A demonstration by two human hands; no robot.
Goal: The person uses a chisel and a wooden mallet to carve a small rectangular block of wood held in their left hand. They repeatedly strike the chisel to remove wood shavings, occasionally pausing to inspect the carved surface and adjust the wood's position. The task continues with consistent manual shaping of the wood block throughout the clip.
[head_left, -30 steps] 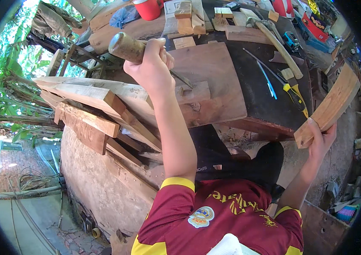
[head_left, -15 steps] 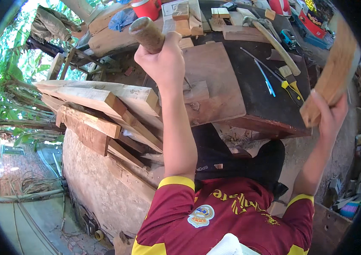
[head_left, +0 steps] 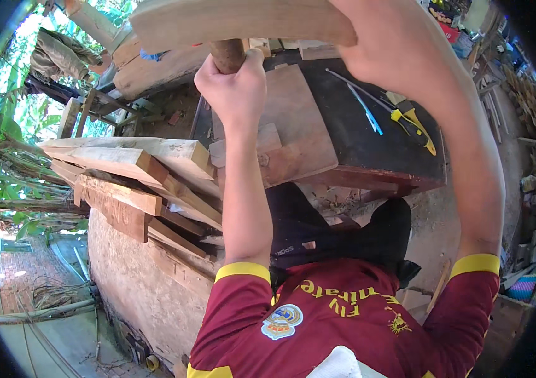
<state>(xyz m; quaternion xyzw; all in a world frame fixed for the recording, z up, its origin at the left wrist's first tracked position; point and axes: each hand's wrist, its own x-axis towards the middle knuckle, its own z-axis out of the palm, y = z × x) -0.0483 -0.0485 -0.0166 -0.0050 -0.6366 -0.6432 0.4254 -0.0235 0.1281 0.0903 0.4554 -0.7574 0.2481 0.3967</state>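
Observation:
My left hand (head_left: 233,82) is closed round the thick wooden handle of a chisel (head_left: 227,57), which stands upright over the worktable. Its blade is hidden behind my hand and forearm. My right hand (head_left: 372,50) grips one end of a long wooden block (head_left: 243,22), which lies across the top of the chisel handle; whether they touch I cannot tell. Below my left hand, a small flat piece of wood (head_left: 270,137) rests on a brown board (head_left: 309,129).
The board lies on a dark worktable (head_left: 337,135). Yellow-and-black pliers (head_left: 414,126), a light-blue pen-like stick (head_left: 366,108) and a thin metal rod (head_left: 350,82) lie to its right. Stacked timber planks (head_left: 123,192) jut out at the left. Leaning boards (head_left: 154,72) stand behind.
My right hand has swung the wooden block from the far right, up and leftward, to over the chisel handle. My left hand keeps its grip. The whole view has shifted slightly.

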